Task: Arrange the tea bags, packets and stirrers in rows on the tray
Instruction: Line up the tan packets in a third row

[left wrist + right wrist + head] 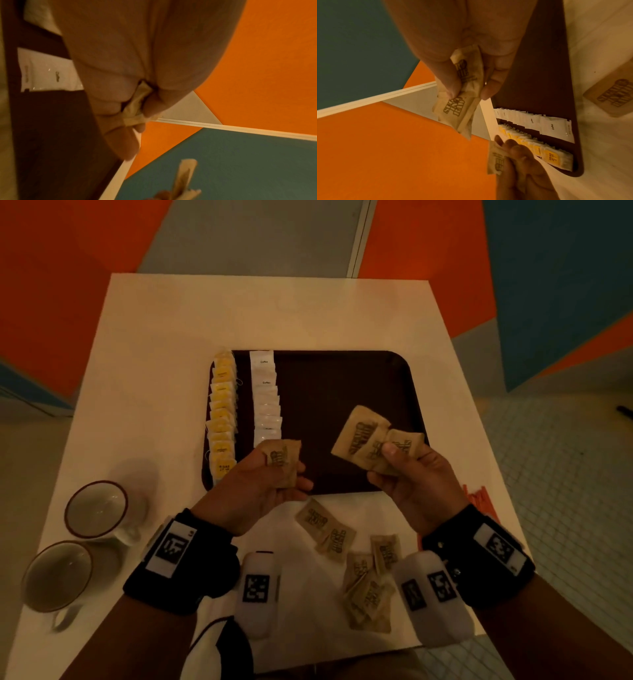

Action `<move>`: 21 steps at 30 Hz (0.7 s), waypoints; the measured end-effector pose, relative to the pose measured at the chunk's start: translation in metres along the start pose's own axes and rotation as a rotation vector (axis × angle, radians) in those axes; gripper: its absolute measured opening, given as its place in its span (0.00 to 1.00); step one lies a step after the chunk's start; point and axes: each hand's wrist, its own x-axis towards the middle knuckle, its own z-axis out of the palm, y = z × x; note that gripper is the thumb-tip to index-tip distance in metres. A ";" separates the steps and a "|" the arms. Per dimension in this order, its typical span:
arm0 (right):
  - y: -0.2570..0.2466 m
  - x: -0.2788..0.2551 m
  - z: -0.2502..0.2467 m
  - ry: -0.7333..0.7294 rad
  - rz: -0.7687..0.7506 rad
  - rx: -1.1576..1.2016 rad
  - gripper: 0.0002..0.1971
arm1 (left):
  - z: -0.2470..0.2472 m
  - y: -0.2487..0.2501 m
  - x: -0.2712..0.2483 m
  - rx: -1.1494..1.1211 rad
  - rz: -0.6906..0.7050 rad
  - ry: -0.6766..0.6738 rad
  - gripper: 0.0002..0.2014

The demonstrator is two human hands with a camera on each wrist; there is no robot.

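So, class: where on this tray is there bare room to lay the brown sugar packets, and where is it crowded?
Free: the wide dark stretch of the tray between the white coffee packets and its right rim. Crowded: the left side, where the yellow tea bags and coffee packets run in rows, and the table by the near rim, littered with loose sugar packets.

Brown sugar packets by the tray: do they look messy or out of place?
Yes. Several brown sugar packets lie scattered and overlapping on the table, outside the tray, unlike the neat yellow tea bags and white packets.
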 end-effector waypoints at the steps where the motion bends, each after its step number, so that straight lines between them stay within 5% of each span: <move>1: -0.001 0.000 -0.002 -0.016 0.000 0.007 0.25 | -0.002 0.002 -0.002 0.075 -0.021 -0.034 0.13; 5: -0.004 -0.004 0.002 -0.176 -0.012 -0.004 0.22 | -0.003 0.010 -0.007 0.437 -0.126 -0.222 0.10; 9: 0.007 -0.009 0.023 -0.255 -0.006 -0.245 0.12 | 0.012 0.016 -0.006 0.618 -0.148 -0.376 0.18; 14: 0.004 -0.002 0.033 -0.185 -0.025 -0.324 0.06 | 0.017 0.014 -0.005 0.740 -0.038 -0.254 0.35; 17: 0.005 -0.003 0.035 -0.182 0.021 -0.259 0.06 | 0.017 0.018 -0.006 0.787 0.057 -0.193 0.35; 21: 0.011 -0.005 0.034 -0.126 0.065 -0.182 0.06 | 0.014 0.019 -0.010 0.660 -0.041 -0.268 0.29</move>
